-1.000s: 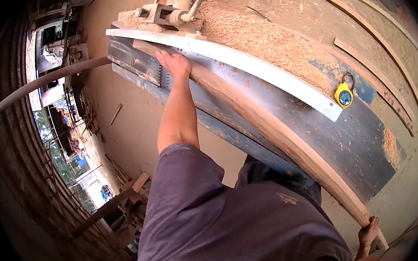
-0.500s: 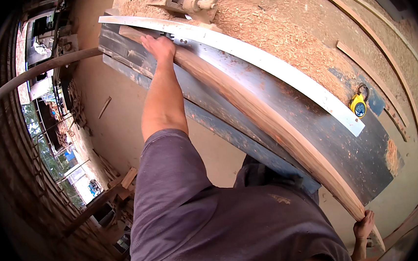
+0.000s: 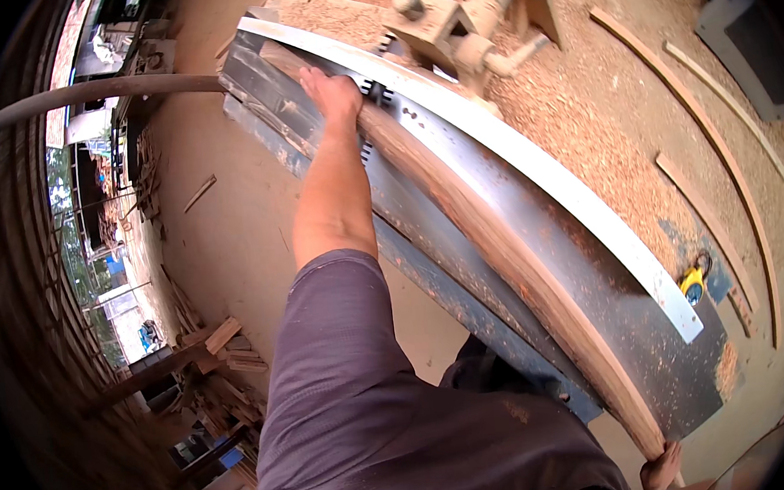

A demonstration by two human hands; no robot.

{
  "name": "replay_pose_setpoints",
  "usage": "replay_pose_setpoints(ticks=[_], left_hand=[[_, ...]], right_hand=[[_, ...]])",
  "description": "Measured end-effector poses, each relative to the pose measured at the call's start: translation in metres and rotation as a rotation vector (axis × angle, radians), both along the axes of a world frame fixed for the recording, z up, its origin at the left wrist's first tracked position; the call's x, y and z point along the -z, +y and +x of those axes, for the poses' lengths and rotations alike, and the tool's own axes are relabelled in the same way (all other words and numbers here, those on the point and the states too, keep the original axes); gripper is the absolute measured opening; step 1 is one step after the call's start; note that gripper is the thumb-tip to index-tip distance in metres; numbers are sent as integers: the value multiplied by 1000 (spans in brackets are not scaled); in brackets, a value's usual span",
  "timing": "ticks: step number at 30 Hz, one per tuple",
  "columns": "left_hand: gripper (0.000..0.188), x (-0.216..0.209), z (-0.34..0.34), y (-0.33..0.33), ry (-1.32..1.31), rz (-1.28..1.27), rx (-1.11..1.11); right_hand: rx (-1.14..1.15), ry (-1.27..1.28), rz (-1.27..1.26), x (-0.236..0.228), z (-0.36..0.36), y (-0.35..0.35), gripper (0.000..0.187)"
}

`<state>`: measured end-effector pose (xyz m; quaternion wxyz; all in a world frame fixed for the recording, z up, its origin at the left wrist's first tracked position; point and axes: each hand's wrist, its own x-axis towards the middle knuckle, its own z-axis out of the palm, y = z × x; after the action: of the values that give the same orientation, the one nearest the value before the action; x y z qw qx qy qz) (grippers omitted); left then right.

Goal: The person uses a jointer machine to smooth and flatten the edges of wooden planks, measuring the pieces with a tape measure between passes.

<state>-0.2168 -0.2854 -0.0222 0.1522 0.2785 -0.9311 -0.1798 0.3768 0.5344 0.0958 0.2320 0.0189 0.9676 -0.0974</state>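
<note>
A long brown wooden plank [image 3: 495, 248] lies along the dark metal table [image 3: 670, 380] of a planing machine, next to its white-edged fence [image 3: 581, 184]. Near the plank's far end, my left hand [image 3: 334, 95] grips its upper edge with the arm stretched out. Black slots in the metal show close beside that hand. At the near end, low on the right, my right hand [image 3: 660, 470] is closed around the plank, with part of its fingers hidden. Wood chips are scattered over the table.
Behind the fence stands a dusty wooden and metal fixture [image 3: 435, 30] amid heaped shavings [image 3: 537, 104]. A yellow tape measure [image 3: 693, 284] lies near the fence's near end. Thin wood strips [image 3: 704, 119] rest on the right. A curved pole [image 3: 104, 91] juts out at far left.
The plank and both hands have slid a little toward the machine's far end. More of the black slots shows behind my left hand. The whole view has shifted and turned slightly.
</note>
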Motion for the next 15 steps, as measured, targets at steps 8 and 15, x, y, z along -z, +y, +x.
replay_pose_setpoints(ticks=[8, 15], left_hand=[[61, 5, -26, -41, 60, -11, -23], [59, 11, -50, -82, 75, -18, 7]], right_hand=[[-223, 72, 4, -4, -30, -26, 50], [-204, 74, 42, 2, -46, -61, 45]])
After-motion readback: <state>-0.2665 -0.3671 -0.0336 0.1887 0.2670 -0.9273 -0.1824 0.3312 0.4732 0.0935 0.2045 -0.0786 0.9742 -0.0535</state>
